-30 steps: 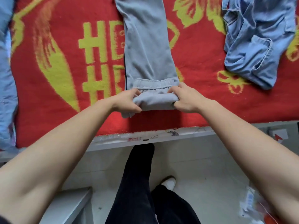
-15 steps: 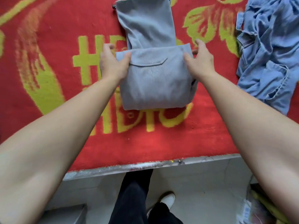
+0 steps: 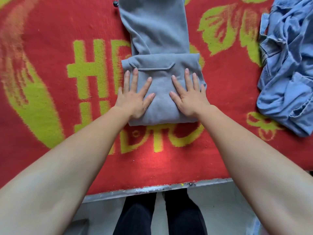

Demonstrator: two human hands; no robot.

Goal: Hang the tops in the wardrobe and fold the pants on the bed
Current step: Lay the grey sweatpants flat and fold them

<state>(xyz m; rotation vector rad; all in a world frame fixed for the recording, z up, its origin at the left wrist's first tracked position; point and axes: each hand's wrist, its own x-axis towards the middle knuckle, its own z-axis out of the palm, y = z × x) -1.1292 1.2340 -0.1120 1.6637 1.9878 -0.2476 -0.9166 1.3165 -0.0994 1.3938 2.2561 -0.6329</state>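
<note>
Grey pants (image 3: 159, 33) lie lengthwise on the red bed cover (image 3: 50, 65), their near end folded over into a thick rectangle with a pocket flap on top. My left hand (image 3: 133, 97) rests flat on the left half of that fold, fingers spread. My right hand (image 3: 189, 95) lies flat on the right half in the same way. Neither hand grips the cloth. The far end of the pants runs out of the top of the view.
A crumpled blue denim garment (image 3: 286, 65) lies on the bed at the right. The bed's pale front edge (image 3: 152, 189) runs across below my arms, with my dark-trousered legs (image 3: 159, 212) and the grey floor beneath it.
My hands carried the pants' near end away from me and folded it over. They have let go of the edge and now lie flat on top of the fold.
</note>
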